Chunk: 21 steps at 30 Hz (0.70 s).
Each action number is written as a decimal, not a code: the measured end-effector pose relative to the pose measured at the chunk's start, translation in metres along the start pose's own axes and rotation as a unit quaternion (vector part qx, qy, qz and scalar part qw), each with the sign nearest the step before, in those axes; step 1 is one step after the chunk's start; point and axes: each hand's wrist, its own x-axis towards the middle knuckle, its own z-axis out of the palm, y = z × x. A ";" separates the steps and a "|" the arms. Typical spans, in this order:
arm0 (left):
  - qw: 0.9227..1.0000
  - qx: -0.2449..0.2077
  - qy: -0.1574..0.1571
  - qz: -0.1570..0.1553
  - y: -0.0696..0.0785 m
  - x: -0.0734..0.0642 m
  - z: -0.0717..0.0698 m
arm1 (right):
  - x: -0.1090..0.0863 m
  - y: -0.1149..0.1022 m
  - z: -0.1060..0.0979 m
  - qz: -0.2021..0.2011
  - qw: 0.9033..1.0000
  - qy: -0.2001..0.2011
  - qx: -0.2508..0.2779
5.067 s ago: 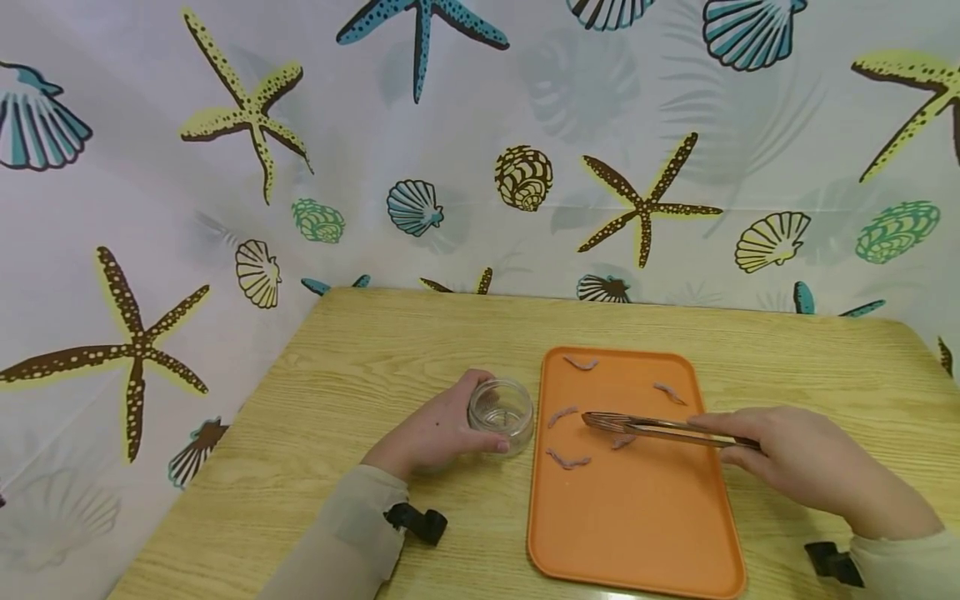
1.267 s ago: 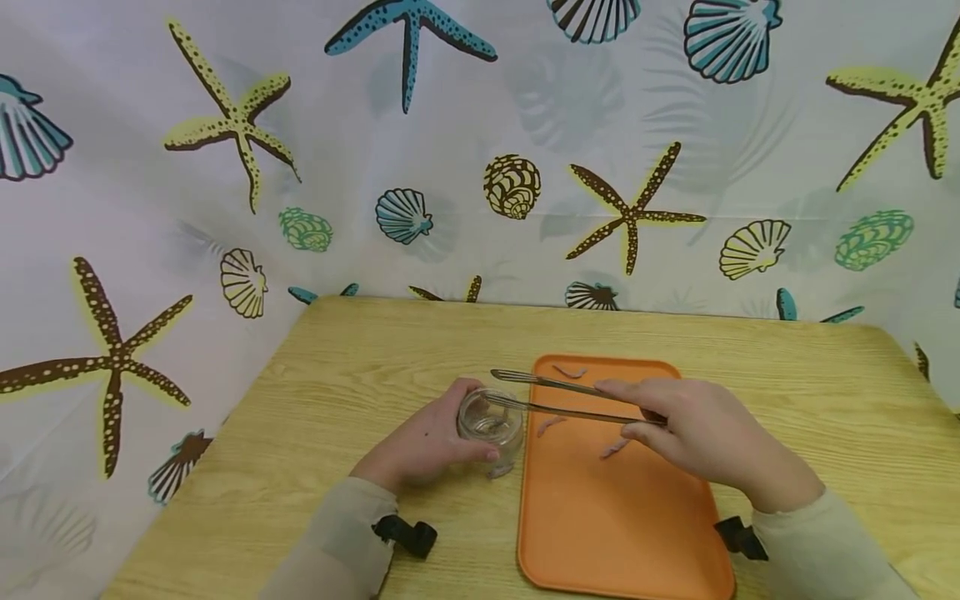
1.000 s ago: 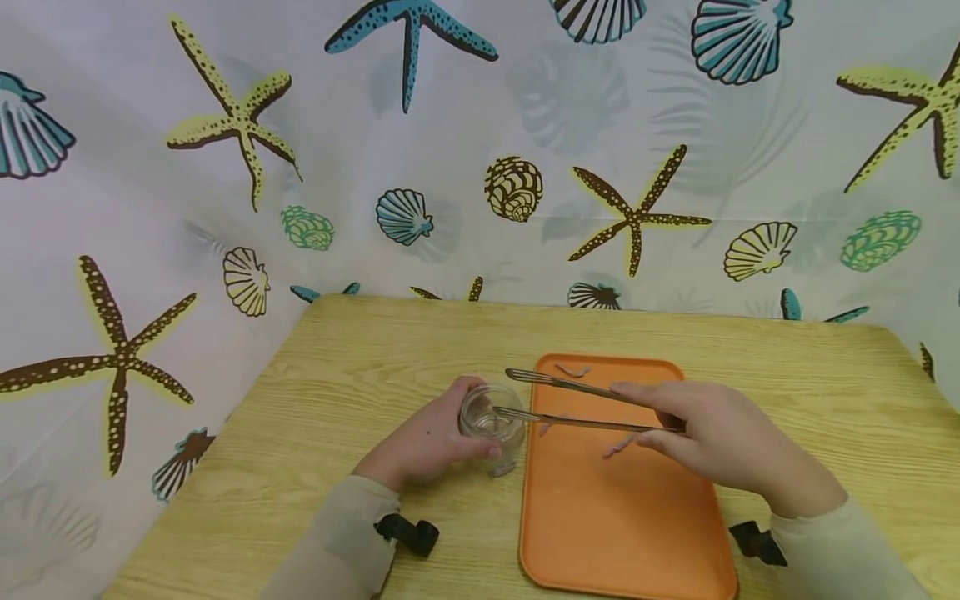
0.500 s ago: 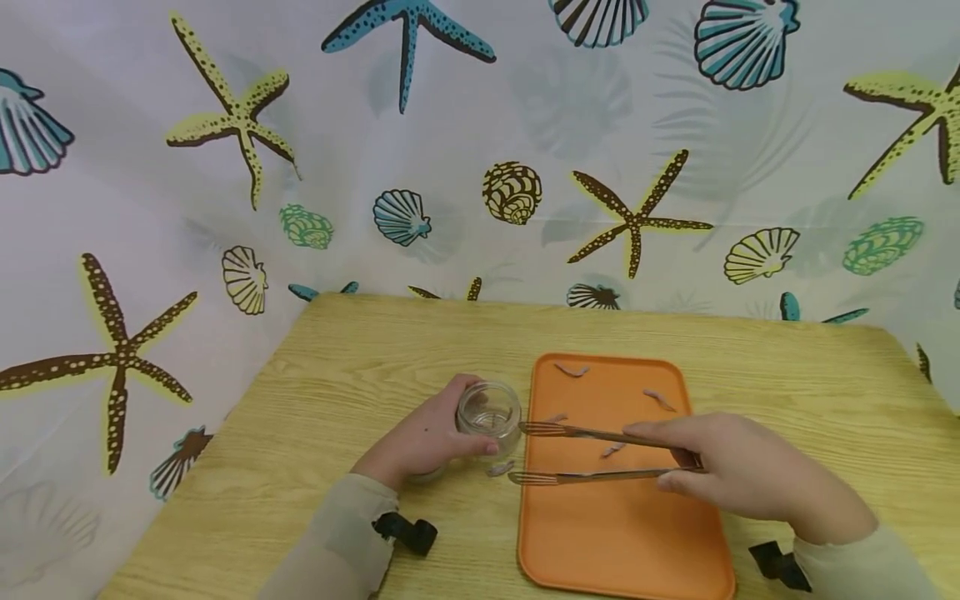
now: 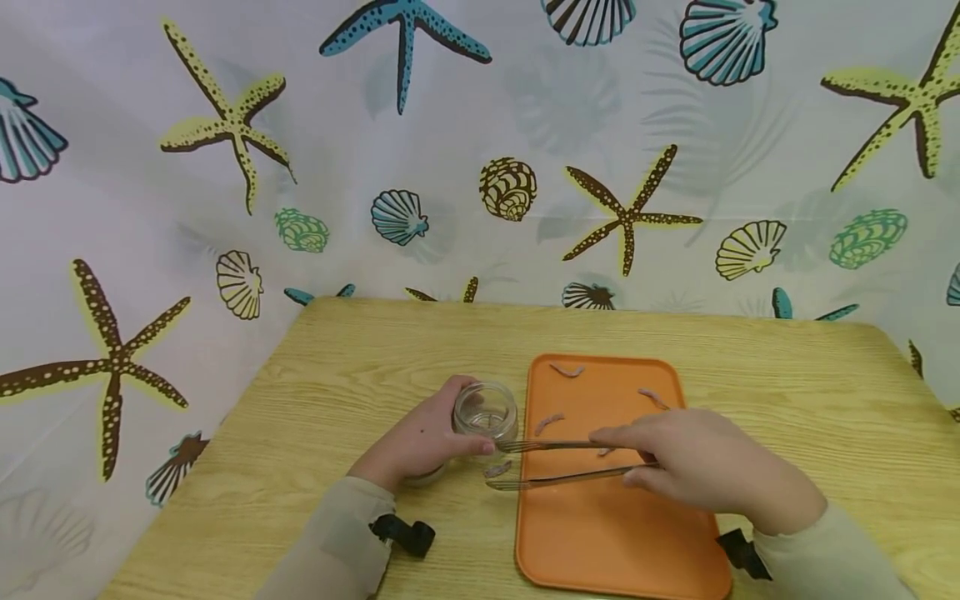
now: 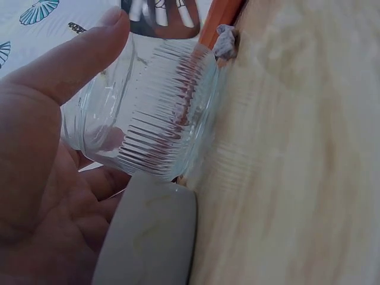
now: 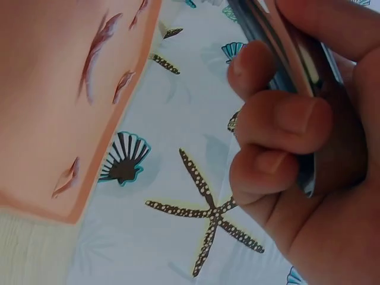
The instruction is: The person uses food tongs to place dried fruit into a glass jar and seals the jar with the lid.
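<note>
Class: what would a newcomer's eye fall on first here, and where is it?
Probably the orange tray, right of centre in the head view, and the starfish-printed sheet behind the table. Next come the tongs in the right hand, spread over the tray's left edge near a stray strip, and the glass jar in the left hand.

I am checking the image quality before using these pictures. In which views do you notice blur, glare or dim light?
Head view: fairly even light, tray and jar clearly outlined; left wrist view: dim, with the table soft and smeared-looking; right wrist view: bright highlights on the tongs, the tray looking pale.
</note>
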 end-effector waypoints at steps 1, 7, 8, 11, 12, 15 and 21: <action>1.000 0.000 -0.001 0.001 -0.001 -0.001 0.000 | 0.001 -0.004 0.001 0.003 1.000 -0.002 -0.006; 1.000 -0.003 -0.005 0.013 -0.004 -0.005 -0.003 | 0.011 -0.025 0.003 0.021 0.999 -0.003 -0.045; 1.000 -0.004 -0.005 0.014 -0.004 -0.005 -0.003 | 0.012 -0.027 0.003 0.021 0.998 0.000 -0.054; 1.000 -0.006 -0.004 0.014 -0.005 -0.005 -0.003 | 0.018 -0.034 0.001 0.008 0.997 0.010 -0.080; 1.000 -0.006 -0.004 0.013 -0.005 -0.006 -0.003 | 0.020 -0.036 0.001 0.001 0.996 0.015 -0.090; 1.000 -0.006 -0.004 0.012 -0.006 -0.006 -0.003 | 0.023 -0.040 0.000 -0.019 0.995 0.018 -0.101; 1.000 0.002 -0.008 0.015 -0.005 -0.006 -0.004 | 0.020 -0.043 0.000 -0.038 0.996 0.013 -0.083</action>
